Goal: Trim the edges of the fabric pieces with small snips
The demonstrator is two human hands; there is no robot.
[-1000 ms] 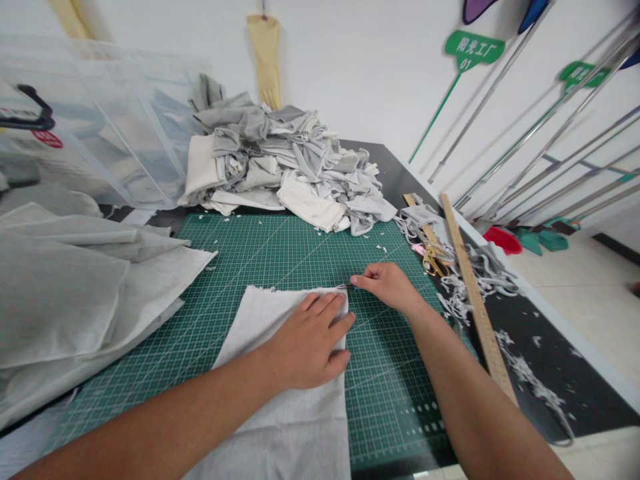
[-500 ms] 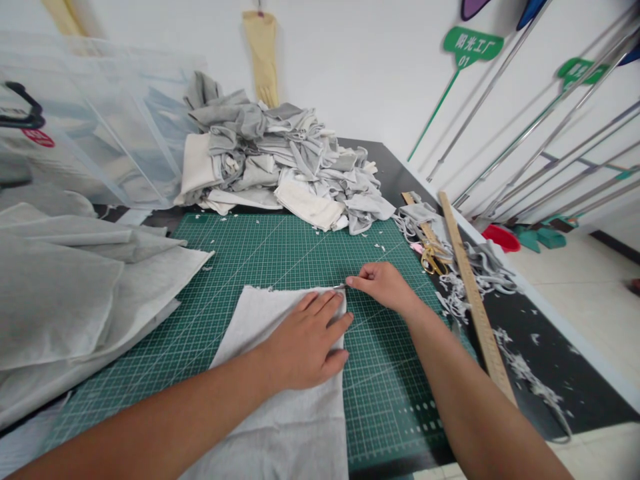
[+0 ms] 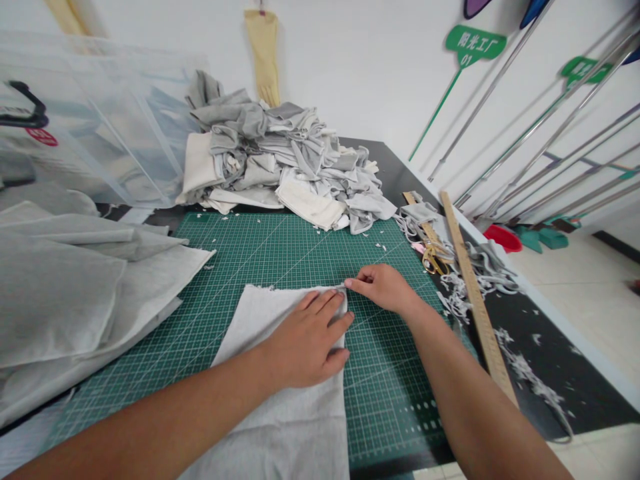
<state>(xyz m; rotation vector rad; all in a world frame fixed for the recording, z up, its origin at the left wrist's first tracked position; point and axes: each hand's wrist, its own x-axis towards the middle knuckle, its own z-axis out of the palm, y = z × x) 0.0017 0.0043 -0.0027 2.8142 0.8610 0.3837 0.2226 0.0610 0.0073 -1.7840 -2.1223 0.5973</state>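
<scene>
- I have the left hand [image 3: 309, 343] flat, fingers loosely spread, on the light-grey fabric [image 3: 295, 427], which lies on the green cutting mat [image 3: 285, 247].
- My right hand [image 3: 376, 287] pinches a slim tool [image 3: 341, 287], mostly hidden, at the fabric's far right corner.

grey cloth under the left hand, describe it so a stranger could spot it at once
Find the big green gridded mat. On its near part a light grey cloth lies under the left hand, with a ragged far edge. Unlike the crumpled heap beyond the mat and the layered fabric at far left, it alone has a hand on it.
</scene>
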